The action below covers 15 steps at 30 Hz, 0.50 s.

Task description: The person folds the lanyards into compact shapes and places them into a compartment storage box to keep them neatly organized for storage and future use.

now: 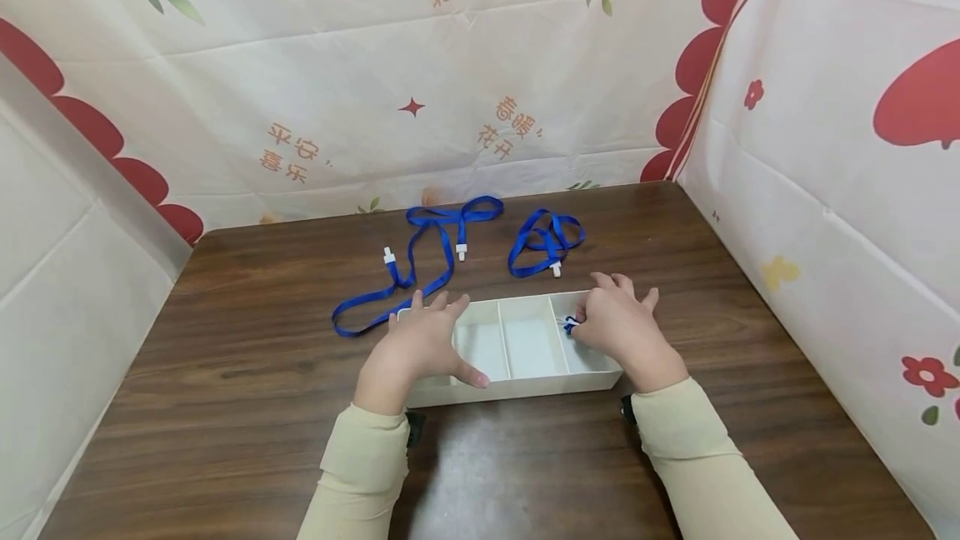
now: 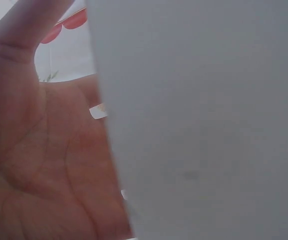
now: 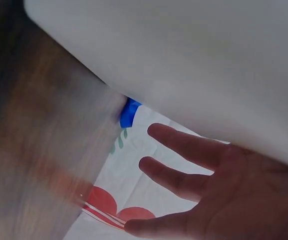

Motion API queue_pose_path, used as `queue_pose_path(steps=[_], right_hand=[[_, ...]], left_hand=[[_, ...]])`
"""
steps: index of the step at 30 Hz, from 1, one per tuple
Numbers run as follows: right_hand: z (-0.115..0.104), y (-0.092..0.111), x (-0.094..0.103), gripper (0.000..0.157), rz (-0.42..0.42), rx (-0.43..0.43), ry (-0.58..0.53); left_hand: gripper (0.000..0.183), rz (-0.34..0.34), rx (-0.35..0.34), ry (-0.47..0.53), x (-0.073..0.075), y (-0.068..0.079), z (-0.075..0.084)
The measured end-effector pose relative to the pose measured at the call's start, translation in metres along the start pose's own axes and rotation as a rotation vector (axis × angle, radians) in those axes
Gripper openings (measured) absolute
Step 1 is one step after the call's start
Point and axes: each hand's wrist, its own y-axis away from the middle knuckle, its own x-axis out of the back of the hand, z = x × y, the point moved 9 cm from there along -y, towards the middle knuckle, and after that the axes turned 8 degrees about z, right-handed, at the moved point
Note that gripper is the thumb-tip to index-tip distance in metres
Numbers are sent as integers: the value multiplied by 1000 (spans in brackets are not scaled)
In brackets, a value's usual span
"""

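A white divided box (image 1: 531, 338) sits crosswise on the table, its compartments side by side. My left hand (image 1: 420, 344) spreads over the box's left end, thumb at the near rim and fingers toward the far rim. Its palm (image 2: 59, 150) shows beside the white wall in the left wrist view. My right hand (image 1: 622, 323) reaches into the rightmost compartment and pinches a small dark blue and white thing (image 1: 570, 324), mostly hidden by the fingers; I cannot tell its kind. The other fingers (image 3: 178, 180) extend outside the box wall in the right wrist view.
Behind the box lie blue lanyards with white clips: one (image 1: 363, 300) at left, one (image 1: 462, 215) at back centre, overlapping it, and one coiled (image 1: 517, 250) at right. A patterned cloth (image 1: 450, 65) hangs along the table's (image 1: 247, 373) back edge and sides.
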Motion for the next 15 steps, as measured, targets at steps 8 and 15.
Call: queue_pose_path(steps=[8,15], right_hand=[[-1,1,-14,16,-46,-7,56],[-4,3,-8,28,-87,-30,76]], left_hand=[[125,-5,7,1,-4,3,-1],[125,8,4,-9,0,1,0]])
